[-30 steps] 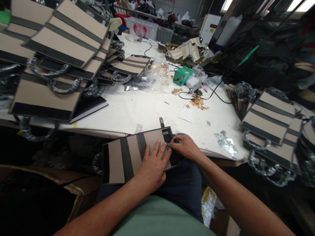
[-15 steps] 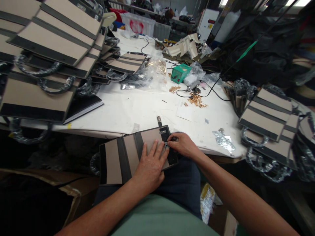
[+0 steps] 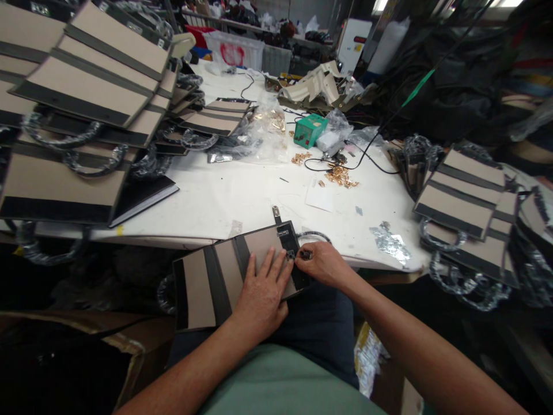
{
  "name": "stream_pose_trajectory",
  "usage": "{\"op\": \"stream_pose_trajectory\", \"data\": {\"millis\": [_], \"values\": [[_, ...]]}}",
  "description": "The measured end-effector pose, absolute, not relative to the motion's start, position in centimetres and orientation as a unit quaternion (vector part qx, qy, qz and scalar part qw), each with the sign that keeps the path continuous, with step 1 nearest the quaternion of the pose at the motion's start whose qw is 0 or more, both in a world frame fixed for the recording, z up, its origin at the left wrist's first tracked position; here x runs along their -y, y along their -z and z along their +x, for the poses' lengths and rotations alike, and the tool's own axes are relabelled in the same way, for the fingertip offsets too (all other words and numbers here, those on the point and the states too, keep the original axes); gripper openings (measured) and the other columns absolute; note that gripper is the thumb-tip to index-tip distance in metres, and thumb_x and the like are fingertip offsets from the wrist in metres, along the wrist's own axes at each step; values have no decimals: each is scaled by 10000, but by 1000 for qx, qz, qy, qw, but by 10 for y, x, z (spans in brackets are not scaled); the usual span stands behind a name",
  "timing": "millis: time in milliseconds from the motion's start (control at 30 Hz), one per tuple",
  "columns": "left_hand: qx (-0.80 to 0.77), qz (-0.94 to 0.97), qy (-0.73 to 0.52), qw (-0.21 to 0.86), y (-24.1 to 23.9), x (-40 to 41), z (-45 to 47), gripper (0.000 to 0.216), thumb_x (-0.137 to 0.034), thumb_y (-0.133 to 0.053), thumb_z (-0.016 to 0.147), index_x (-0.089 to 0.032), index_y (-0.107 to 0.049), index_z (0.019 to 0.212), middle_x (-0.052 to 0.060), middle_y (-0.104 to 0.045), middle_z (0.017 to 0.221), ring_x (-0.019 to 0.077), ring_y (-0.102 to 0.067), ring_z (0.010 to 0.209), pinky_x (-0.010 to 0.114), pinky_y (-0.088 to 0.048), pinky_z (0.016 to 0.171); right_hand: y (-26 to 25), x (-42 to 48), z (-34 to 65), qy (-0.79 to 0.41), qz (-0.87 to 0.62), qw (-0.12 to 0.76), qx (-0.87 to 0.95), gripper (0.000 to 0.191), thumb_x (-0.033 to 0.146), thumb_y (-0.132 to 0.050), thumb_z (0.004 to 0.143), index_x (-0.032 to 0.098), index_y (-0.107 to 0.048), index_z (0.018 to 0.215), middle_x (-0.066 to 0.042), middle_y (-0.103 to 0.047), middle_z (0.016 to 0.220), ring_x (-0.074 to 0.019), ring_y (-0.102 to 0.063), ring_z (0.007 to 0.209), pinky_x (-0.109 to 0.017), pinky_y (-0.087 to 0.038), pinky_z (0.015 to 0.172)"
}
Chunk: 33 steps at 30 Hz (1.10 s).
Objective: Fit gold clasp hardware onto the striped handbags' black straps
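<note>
A tan handbag with dark stripes lies flat across my lap, its top end against the table edge. My left hand presses flat on it with fingers stretched out. My right hand pinches a small metal fitting at the bag's dark top band, fingers closed round it. A strap tab with a metal clasp sticks out from the bag onto the white table.
Piles of matching bags lie at the left and right. On the table lie gold hardware pieces, a green box, a black cable, plastic bags and foil scraps. A cardboard box sits lower left.
Both hands stay on the bag; my right hand's fingers have shifted slightly at the metal fitting. The view has tilted a little.
</note>
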<state>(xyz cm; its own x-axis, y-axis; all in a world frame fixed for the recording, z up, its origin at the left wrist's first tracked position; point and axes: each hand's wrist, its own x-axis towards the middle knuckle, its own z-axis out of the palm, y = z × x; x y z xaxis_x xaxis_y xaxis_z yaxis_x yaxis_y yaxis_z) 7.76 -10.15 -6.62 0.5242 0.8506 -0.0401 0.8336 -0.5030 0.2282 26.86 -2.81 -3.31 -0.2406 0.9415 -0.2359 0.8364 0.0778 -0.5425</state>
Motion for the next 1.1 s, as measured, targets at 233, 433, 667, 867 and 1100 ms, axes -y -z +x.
{"op": "stream_pose_trajectory", "data": {"millis": [233, 433, 667, 867, 1100], "values": [[-482, 867, -51, 116, 66, 101, 76, 881, -425, -645, 811, -211, -281, 1584, 85, -178, 1680, 335, -58, 1557, 633, -31, 1232, 37, 32, 264, -277, -613, 104, 733, 155, 267, -617, 838, 199, -719, 742, -34, -702, 702, -162, -605, 658, -263, -396, 626], [-481, 867, -46, 122, 67, 102, 76, 852, -394, -623, 819, -197, -292, 1579, 90, -136, 1685, 339, -29, 1558, 660, -34, 1221, 35, 34, 261, -274, -610, 96, 738, 122, 249, -632, 829, 201, -728, 772, -44, -731, 754, -175, -637, 704, -266, -401, 644], [-482, 866, -49, 126, 67, 102, 77, 838, -378, -624, 816, -191, -312, 1571, 103, -138, 1685, 344, -38, 1557, 664, -35, 1217, 37, 38, 262, -260, -616, 87, 738, 135, 260, -625, 831, 202, -720, 755, -38, -716, 724, -170, -622, 671, -270, -377, 617], [-485, 865, -52, 115, 68, 103, 78, 831, -361, -625, 811, -187, -324, 1566, 97, -160, 1683, 344, -70, 1553, 670, -55, 1214, 39, 40, 261, -259, -615, 93, 739, 123, 251, -622, 843, 208, -728, 797, -38, -727, 765, -178, -640, 709, -275, -405, 655], [-476, 872, -55, 97, 73, 104, 73, 835, -413, -625, 824, -183, -325, 1569, 108, -238, 1665, 356, -84, 1550, 656, -78, 1219, 43, 42, 266, -294, -563, 140, 759, 160, 173, -603, 827, 233, -725, 913, -16, -732, 849, -177, -650, 757, -275, -456, 696]]}}
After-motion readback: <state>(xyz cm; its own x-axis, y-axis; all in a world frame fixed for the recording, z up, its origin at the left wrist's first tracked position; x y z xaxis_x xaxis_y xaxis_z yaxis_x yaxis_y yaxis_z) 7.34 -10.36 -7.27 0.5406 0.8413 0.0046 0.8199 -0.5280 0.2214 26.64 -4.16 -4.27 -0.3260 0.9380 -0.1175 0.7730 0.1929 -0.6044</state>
